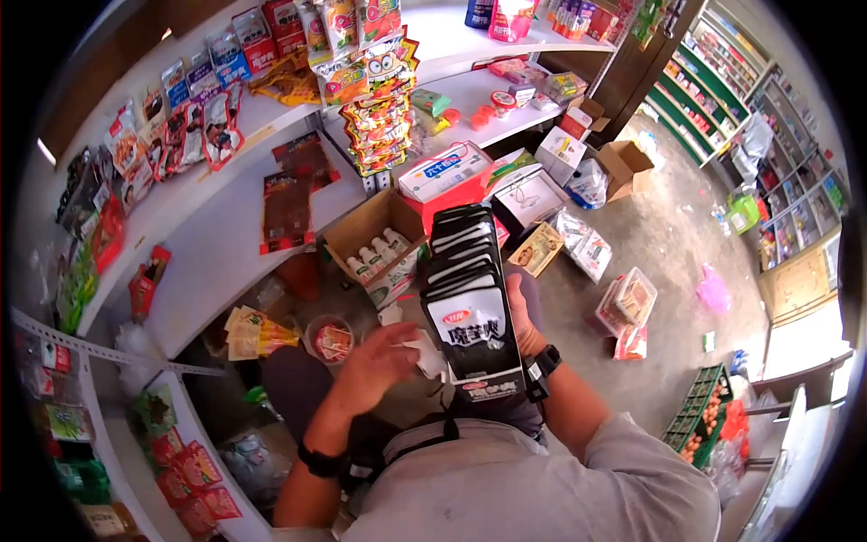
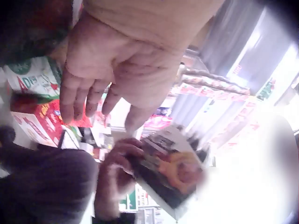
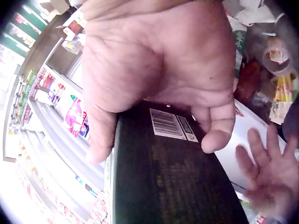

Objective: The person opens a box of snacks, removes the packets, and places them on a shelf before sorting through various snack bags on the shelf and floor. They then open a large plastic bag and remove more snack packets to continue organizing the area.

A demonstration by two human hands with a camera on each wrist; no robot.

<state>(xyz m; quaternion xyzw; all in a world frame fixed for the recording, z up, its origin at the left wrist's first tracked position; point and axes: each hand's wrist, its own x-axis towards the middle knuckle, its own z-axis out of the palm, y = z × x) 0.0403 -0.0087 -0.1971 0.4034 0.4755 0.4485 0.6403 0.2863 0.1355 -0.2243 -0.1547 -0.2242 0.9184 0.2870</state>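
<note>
My right hand (image 1: pixel 524 321) grips a black display box (image 1: pixel 488 386) packed with a row of black-and-white snack packets (image 1: pixel 470 330) and holds it tilted above my lap. In the right wrist view, the thumb and fingers of the right hand (image 3: pixel 159 60) clasp the black box (image 3: pixel 177 172) from both sides, near a white barcode label (image 3: pixel 173 124). My left hand (image 1: pixel 375 366) hovers left of the box, by a white torn-looking piece (image 1: pixel 426 355). Its fingers are extended and the palm of the left hand (image 2: pixel 126 70) is bare in the left wrist view.
A cardboard carton (image 1: pixel 375 244) of white bottles stands on the floor ahead, beside a red-and-white box (image 1: pixel 447 176). Shelves (image 1: pixel 212 217) with snack bags curve along the left. Hanging snack packs (image 1: pixel 372 108) dangle in front. A green crate (image 1: pixel 700 411) sits at right.
</note>
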